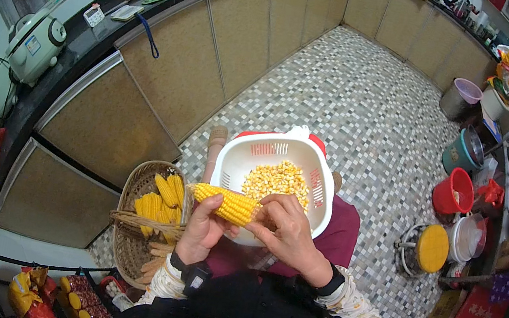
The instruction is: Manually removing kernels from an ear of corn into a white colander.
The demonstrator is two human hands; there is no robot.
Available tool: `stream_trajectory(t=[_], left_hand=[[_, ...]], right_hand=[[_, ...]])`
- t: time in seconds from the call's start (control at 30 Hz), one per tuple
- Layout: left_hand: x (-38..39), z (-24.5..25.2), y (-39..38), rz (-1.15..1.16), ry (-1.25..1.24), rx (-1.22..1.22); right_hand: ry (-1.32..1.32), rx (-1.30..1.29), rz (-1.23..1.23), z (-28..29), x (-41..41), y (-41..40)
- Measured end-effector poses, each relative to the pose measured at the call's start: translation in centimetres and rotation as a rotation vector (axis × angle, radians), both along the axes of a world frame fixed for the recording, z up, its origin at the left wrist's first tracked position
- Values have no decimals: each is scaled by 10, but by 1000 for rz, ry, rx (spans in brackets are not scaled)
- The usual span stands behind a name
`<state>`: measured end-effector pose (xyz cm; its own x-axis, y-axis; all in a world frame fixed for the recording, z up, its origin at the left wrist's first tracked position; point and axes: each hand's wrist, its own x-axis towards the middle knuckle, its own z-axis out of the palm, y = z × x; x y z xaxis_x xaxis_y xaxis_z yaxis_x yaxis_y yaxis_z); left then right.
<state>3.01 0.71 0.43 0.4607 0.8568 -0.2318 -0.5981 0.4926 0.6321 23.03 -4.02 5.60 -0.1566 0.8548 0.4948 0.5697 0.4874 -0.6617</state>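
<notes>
My left hand (204, 229) grips a yellow corn cob (226, 203) from below, its thumb lying along the kernels. At the cob's right end, the fingers of my right hand (286, 226) press on the kernels. Directly beyond both hands, a white plastic basket (320, 219) with slotted walls rests over my lap. Loose corn kernels (276, 181) lie heaped on its bottom, partly hidden by my right hand. To the left stands a woven basket (129, 188) with a handle. Whole corn cobs (157, 205) fill its far part, and bare stripped cobs (154, 261) lie in its near part.
Brown cabinets (168, 41) line the left, under a dark counter holding a light green appliance (37, 46). On the right are a yellow-topped stool (433, 248), a red bucket (454, 192) and crowded shelves. Filled jars and bags (81, 302) stand at the lower left. The floor (338, 87) is mosaic-patterned.
</notes>
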Motion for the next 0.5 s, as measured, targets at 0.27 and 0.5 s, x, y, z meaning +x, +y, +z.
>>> stream_trajectory(t=[0.27, 0.5], left_hand=[[0, 4, -1, 8, 19, 31], [1, 3, -1, 29, 47, 65]], right_hand=[[58, -23, -5, -2, -4, 1], [35, 2, -30, -6, -4, 3]])
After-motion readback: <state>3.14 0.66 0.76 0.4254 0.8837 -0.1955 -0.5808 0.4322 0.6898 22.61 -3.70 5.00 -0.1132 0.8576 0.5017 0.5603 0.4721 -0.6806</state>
